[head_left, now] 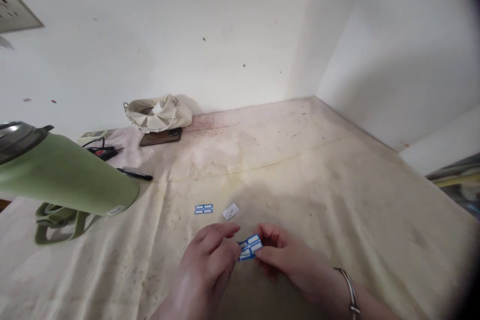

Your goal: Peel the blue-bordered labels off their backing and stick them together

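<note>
Between my hands is a small sheet of blue-bordered white labels [250,246], tilted above the cloth. My right hand [279,252] pinches its right side between thumb and fingers. At the sheet's left edge, my left hand [210,257] is closed, thumb against the edge and index finger raised a little above. The tips of the left fingers are partly hidden. Just beyond my hands lie another blue-and-white label sheet [203,209] and a small white paper slip [230,211] with faint dark print, both flat on the cloth.
A large green tumbler [71,172] stands at the left, its strap [58,222] beside the base. Behind it lie a black pen [135,175] and a dark cable [103,151]. A cream handbag [182,112] sits against the wall near a phone [161,137]. The stained cloth [300,175] is wrinkled.
</note>
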A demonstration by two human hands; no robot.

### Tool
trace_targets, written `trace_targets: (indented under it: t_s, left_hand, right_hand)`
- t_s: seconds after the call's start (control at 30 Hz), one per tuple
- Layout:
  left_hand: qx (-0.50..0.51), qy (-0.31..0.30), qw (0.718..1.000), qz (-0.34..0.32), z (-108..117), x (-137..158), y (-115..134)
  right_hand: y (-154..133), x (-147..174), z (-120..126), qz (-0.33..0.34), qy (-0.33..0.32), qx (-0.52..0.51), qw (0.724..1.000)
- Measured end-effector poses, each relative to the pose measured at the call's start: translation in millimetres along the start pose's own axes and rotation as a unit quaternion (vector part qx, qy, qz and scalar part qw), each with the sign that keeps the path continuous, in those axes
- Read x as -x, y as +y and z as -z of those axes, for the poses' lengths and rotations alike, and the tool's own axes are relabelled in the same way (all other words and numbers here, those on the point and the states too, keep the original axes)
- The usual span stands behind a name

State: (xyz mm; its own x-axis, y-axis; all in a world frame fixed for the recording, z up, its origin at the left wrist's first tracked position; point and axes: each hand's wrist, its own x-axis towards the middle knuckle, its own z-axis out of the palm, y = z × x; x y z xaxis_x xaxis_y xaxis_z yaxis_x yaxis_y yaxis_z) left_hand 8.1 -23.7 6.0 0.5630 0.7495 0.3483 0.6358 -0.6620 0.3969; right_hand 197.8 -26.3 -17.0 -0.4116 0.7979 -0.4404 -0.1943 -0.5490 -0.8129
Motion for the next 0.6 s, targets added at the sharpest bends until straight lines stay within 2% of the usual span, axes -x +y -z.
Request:
trace_targets:
  t_s: [0.2,0.43,0.6]
  left_hand:
    - [-0.002,-0.014,1.0,-0.013,-0.3,-1.6,4.6]
    - [0.029,-0.059,0.998,-0.007,3.2,-9.2,12.0]
    - [0.042,-0.056,0.998,-0.001,3.0,-9.9,12.2]
  right_hand:
    - [-2.4,2.0,2.6,-0.018,-0.012,-0.007,1.0]
    - [-4.3,3.4,-0.3,-0.057,-0.012,-0.027,0.998]
    - [-7.7,5.0,-0.7,-0.065,-0.033,-0.03,0.997]
